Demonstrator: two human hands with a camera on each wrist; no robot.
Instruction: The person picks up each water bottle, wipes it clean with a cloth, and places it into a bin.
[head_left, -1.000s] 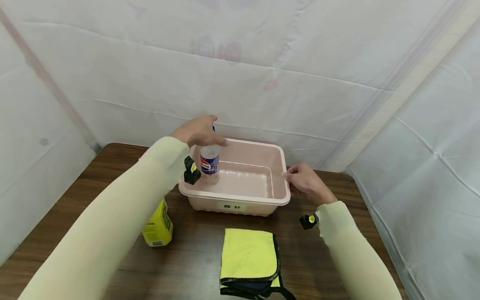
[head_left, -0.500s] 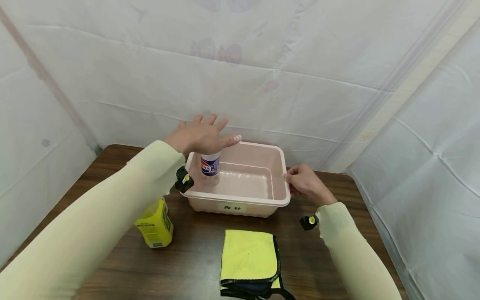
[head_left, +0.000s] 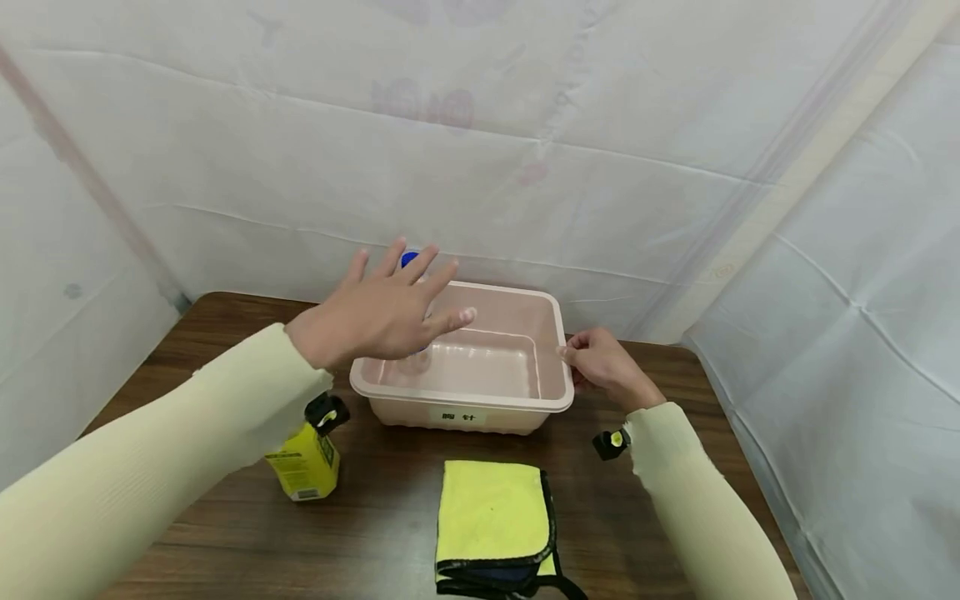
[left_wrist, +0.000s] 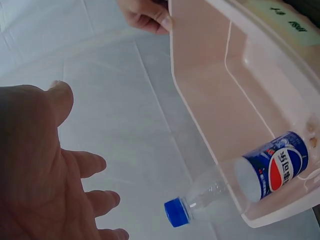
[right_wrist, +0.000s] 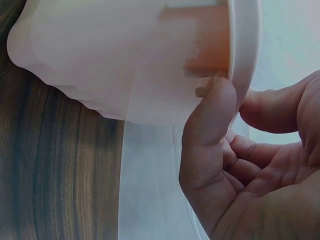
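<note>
A pale pink plastic basin (head_left: pixel 495 367) with a label on its front stands on the table. Inside its left end is a clear bottle with a blue cap (left_wrist: pixel 176 212) and a blue Pepsi label (left_wrist: pixel 283 165), upright and apart from any hand. My left hand (head_left: pixel 382 312) is spread above that end, fingers straight, and hides most of the bottle in the head view. Thumb and index finger of my right hand (head_left: pixel 606 365) pinch the basin's right rim, as the right wrist view (right_wrist: pixel 245 150) shows too.
A yellow bottle (head_left: pixel 306 467) stands on the dark wooden table (head_left: pixel 360 542), left of the basin and partly behind my left sleeve. A folded yellow cloth with black edging (head_left: pixel 491 512) lies in front. White sheeting (head_left: pixel 480 192) hangs behind and at both sides.
My left hand has let go of the clear bottle, spread its fingers and drawn back toward me and left. My right hand keeps its pinch on the basin's rim.
</note>
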